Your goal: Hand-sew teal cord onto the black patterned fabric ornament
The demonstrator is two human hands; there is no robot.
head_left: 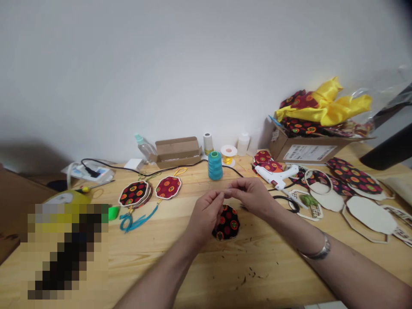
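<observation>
My left hand and my right hand meet fingertip to fingertip above the wooden table. Both are closed in a pinch on something too thin to make out. Under my left hand lies a dark round fabric piece with red and orange flowers. A teal thread spool stands just beyond the hands. A white glue gun lies to the right of them. A silver bracelet is on my right wrist.
Two finished fabric ornaments with a teal tassel lie at left. White cut-out boards and patterned fabric lie at right. A cardboard box holds yellow cloth. An open small box, bottles and a power strip line the wall.
</observation>
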